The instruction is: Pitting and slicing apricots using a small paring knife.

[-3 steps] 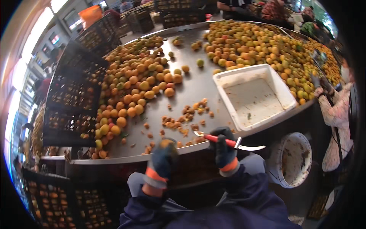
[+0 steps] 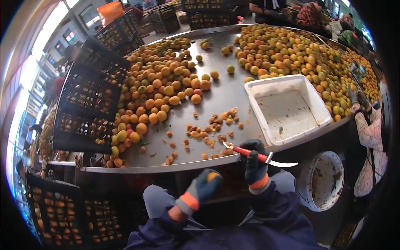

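Observation:
My left hand [image 2: 203, 188], in a dark glove with an orange cuff band, is in front of the table's near edge, closed around an apricot [image 2: 213, 176]; part of the orange fruit shows between the fingers. To its right, my right hand [image 2: 254, 166], gloved alike, grips the red handle of a curved knife [image 2: 285, 164]. The bare blade points right, and a small pale metal tip sticks out on the other end. On the metal table [image 2: 223, 93], just beyond my hands, lies a scatter of brownish-orange pits and scraps [image 2: 204, 132].
Apricots [image 2: 158, 89] heap up at the left beside a tipped black crate [image 2: 89, 112], with more [image 2: 287, 52] at the back right. A white tub [image 2: 287, 109] rests near the right edge. Below stands a dirty white bucket [image 2: 321, 181]. Another person's sleeve [image 2: 368, 133] shows far right.
My left hand has moved right and toward me, away from the table edge, with the apricot in it. The right hand keeps the knife in nearly the same place. The whole view has shifted slightly.

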Tool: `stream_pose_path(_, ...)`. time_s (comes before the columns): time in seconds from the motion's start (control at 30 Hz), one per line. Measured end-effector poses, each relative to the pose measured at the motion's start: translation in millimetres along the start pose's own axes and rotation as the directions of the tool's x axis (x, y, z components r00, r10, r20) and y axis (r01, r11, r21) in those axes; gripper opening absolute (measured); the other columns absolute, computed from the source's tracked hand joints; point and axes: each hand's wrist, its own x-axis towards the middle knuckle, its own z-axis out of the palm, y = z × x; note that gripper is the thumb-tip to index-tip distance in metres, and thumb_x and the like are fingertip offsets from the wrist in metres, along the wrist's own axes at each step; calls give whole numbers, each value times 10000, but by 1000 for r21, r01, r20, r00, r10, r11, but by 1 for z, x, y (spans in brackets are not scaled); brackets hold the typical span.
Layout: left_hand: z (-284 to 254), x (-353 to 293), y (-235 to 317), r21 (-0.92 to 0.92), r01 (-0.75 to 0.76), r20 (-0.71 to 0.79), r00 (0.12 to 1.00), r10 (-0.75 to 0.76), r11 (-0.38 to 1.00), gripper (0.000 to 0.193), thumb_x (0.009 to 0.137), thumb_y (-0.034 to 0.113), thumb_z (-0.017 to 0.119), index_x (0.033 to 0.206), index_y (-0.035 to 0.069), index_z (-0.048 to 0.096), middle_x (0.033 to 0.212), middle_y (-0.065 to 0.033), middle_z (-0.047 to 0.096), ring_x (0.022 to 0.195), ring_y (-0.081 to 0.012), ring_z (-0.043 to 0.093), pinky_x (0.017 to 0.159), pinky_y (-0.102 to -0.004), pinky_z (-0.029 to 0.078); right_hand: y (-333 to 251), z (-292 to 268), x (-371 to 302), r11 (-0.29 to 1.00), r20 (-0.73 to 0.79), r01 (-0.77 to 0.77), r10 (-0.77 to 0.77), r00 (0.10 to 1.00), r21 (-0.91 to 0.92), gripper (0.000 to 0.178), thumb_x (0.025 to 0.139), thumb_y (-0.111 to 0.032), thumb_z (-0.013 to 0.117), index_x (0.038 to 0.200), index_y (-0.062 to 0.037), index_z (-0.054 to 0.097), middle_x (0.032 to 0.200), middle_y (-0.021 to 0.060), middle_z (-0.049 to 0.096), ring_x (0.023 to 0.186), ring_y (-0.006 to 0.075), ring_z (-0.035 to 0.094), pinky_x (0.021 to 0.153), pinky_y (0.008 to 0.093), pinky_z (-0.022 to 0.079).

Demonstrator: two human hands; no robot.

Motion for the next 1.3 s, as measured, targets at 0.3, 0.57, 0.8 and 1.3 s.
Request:
stream_pose_path(0.3,-48,10,61,612,-322,346,930,121,722,394,884,217,615,1230,37,554,1012,-189,659,910,-332,649,806,-379,510,4,-10,2,973,68,222,-218,974,-63,423,932,-424,515,839,-12,502,857,118,532,816,212,540,747,327,440)
stream_pose_path(0.57,-144,84,162,100,10,28,1000,-13,995,337,968,243,503,1227,29,533,1001,-108,668,778,-150,656,641,-232,506,8,-14,-8,981,23,-125,123,992,147,230,854,-176,617,961,-63,448,807,38,501,701,118,503,675,263,455)
stream_pose_path(0.8,-158,122,154,-283,-6,-163,986,-42,959,332,948,254,553,1205,44,545,1017,-108,658,815,-187,652,656,-257,504,-1,-4,-2,938,19,-149,150,988,314,422,916,-450,563,1040,-75,414,754,44,457,496,80,425,442,232,431)
stream_pose_path(1.3,-84,291,55,895,-119,-180,786,592,430,640,829,390,629,1339,46,451,1307,-221,507,1276,-415,402,1050,-473,328,18,-26,-11,898,261,-419,376,889,137,174,946,-215,567,992,-48,551,783,-6,563,704,79,538,652,238,442)
